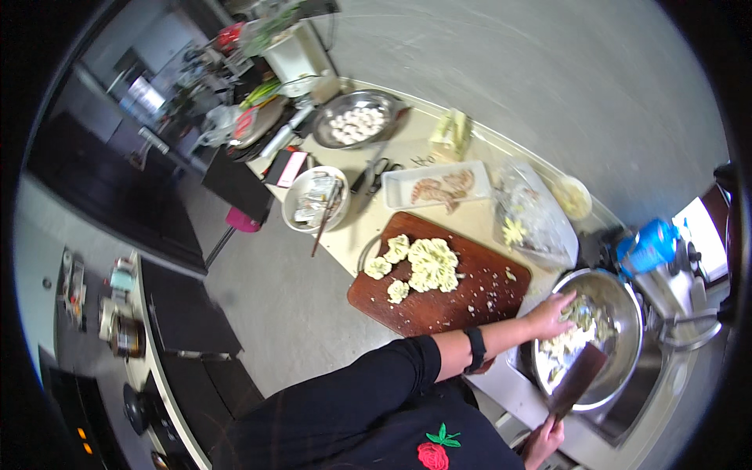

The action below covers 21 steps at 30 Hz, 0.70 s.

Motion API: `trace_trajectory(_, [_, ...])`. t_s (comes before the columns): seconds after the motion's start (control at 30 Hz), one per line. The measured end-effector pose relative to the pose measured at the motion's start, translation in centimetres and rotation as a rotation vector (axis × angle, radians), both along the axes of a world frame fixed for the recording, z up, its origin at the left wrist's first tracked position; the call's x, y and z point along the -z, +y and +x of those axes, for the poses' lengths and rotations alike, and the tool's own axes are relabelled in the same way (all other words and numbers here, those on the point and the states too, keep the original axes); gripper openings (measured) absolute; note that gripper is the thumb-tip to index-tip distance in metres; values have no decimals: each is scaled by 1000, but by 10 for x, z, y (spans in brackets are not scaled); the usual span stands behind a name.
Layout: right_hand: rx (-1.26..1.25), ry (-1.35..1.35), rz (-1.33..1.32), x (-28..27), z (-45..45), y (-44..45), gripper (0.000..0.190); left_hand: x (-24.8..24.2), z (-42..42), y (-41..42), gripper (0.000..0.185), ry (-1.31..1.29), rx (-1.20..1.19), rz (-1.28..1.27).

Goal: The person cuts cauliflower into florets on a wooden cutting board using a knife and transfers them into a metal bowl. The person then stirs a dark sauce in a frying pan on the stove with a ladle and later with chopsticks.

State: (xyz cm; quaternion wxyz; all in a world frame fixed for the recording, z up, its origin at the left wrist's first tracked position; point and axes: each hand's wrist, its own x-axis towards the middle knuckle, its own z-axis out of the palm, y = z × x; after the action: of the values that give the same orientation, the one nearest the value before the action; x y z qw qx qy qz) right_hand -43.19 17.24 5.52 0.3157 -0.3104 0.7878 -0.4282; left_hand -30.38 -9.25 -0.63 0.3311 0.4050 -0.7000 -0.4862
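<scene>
My left hand (552, 317) is over the near left side of a metal bowl (631, 352), its fingers apart beside cut pale vegetable pieces (587, 320) inside. Low at the right, my right hand (544, 437) is closed round the handle of a cleaver (578, 379), whose broad dark blade reaches over the bowl's edge. A wooden cutting board (376, 294) bears cauliflower florets (433, 264) and scattered crumbs.
The bowl rests over a sink (646, 399). Beyond the board are a white tray of shrimp (435, 185), a plastic bag (531, 205) and scissors (382, 170). Farther left stand a white bowl with packets and chopsticks (288, 205) and a metal basin of white pieces (323, 132).
</scene>
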Motion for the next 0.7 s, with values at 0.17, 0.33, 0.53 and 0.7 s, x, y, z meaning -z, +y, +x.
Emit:
trace_trajectory(0.17, [-280,458,131,-18,4,-27,37,-36,65,24,57,-52,-119,5])
trace_trajectory(0.33, [-528,521,340,-11,45,-83,46,-52,150,72,40,17,-313,121])
trace_trajectory(0.53, [-722,700,38,30,97,-138,53,-50,244,153,16,-141,-684,79])
trace_trajectory(0.7, [-916,725,137,59,118,-152,63,-38,283,226,17,-198,-976,254])
